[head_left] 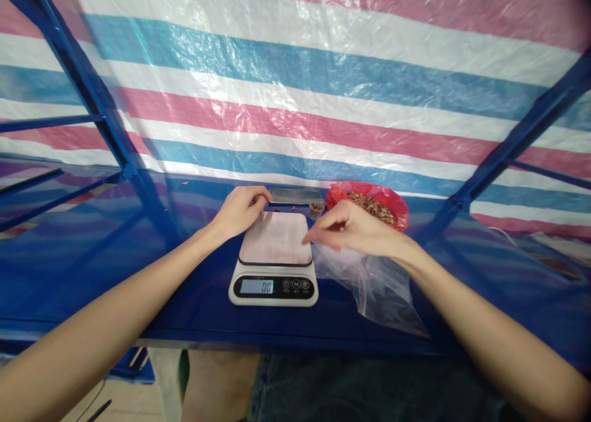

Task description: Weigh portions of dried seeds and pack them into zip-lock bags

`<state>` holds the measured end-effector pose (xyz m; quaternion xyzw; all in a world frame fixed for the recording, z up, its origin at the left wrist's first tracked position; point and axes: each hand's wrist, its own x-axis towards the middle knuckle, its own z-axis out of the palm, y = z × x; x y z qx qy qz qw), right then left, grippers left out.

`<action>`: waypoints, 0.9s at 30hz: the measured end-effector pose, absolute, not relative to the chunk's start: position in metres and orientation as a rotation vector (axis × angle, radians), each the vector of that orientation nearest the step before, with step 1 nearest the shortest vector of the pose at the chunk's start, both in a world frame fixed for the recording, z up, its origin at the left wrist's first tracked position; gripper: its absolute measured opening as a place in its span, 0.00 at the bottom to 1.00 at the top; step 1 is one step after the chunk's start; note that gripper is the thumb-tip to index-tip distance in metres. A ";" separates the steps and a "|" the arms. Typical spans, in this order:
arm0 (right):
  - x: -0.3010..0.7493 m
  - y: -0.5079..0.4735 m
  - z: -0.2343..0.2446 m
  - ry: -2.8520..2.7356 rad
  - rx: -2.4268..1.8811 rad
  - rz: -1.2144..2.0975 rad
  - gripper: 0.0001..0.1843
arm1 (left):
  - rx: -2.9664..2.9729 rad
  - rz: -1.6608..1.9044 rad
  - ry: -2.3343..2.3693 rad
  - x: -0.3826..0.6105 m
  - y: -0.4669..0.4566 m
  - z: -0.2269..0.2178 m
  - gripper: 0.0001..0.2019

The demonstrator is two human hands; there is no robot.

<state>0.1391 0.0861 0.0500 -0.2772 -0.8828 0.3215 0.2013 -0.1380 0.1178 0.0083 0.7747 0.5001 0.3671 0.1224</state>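
Digital scale (276,243) lies on the blue table (203,311), long axis running front to back, its right edge under the bent fingertips of the right hand (356,226), its far-left corner beside the curled fingers of the left hand (242,208), any pinch impossible to tell.
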 end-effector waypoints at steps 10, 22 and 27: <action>0.152 0.155 -0.007 -2.233 -1.015 0.329 0.39 | 2.291 1.107 1.438 -0.139 0.120 0.008 0.16; 0.106 0.100 0.028 -2.112 -0.785 0.368 0.40 | 2.336 1.088 1.460 -0.139 0.120 0.010 0.16; 0.097 0.092 0.025 -2.071 -0.768 0.566 0.38 | 2.298 1.097 1.450 -0.139 0.119 0.013 0.16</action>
